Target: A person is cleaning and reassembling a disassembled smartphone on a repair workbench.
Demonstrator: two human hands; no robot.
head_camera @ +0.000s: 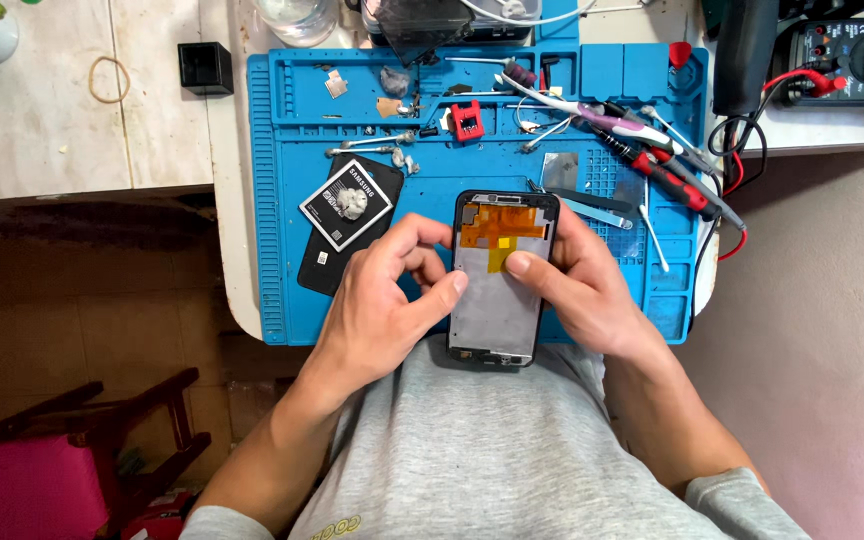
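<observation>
An opened phone [498, 312] with a black frame, grey metal inside and an orange flex strip near its top is held over the near edge of the blue work mat [282, 200]. My left hand [377, 310] grips its left side, thumb on the grey plate. My right hand [587, 290] holds the right side, thumb resting on the yellow-orange tape at the middle.
A flat battery [345, 203] lies on a black back cover [324, 262] left of the phone. Tweezers, screwdrivers [657, 170] and small parts are scattered over the mat's far half. A multimeter [852, 60] with red and black leads stands at the far right. A black cube [204, 67] is at the far left.
</observation>
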